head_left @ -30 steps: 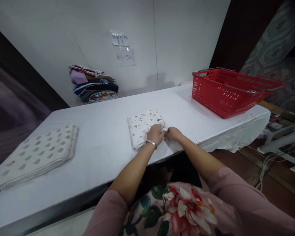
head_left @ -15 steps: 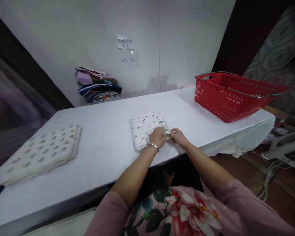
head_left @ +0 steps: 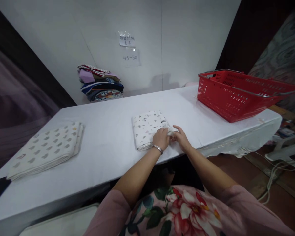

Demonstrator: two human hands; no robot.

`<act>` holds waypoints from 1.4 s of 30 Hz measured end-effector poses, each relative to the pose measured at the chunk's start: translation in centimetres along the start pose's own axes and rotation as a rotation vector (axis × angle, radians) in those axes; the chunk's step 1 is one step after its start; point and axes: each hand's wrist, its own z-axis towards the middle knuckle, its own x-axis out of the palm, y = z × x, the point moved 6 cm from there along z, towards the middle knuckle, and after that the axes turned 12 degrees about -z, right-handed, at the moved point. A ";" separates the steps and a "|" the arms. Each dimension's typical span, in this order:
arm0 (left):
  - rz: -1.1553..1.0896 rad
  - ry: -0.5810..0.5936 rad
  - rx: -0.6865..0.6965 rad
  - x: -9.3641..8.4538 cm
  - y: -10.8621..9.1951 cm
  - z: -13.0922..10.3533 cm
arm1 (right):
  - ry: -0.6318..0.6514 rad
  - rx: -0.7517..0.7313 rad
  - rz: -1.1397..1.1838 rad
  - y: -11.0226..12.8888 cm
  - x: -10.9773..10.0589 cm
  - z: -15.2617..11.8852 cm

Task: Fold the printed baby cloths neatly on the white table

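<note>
A folded white cloth with small grey prints lies flat near the front edge of the white table. My left hand, with a silver bangle at the wrist, rests on the cloth's lower right corner, its fingers closed on the bunched edge. Against that same corner, from the right side, is my right hand. Its thumb and fingertips come together at the gathered edge, while the index finger is raised. The fingertips of both hands nearly meet, and partly hide the bunched fabric.
A larger folded cloth with grey spots lies on the table's left. The red basket stands at the right end. Stacked fabrics sit behind the table by the wall, below two paper signs. Cables lie on the floor at right.
The view has shifted slightly. My right hand's fingers have spread and lifted a little at the corner, and my left hand has moved slightly closer to them along the cloth edge.
</note>
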 end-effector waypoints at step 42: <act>-0.346 -0.129 -0.657 -5.5 14.4 -7.6 | 0.113 0.191 -0.447 -1.6 -1.2 -1.6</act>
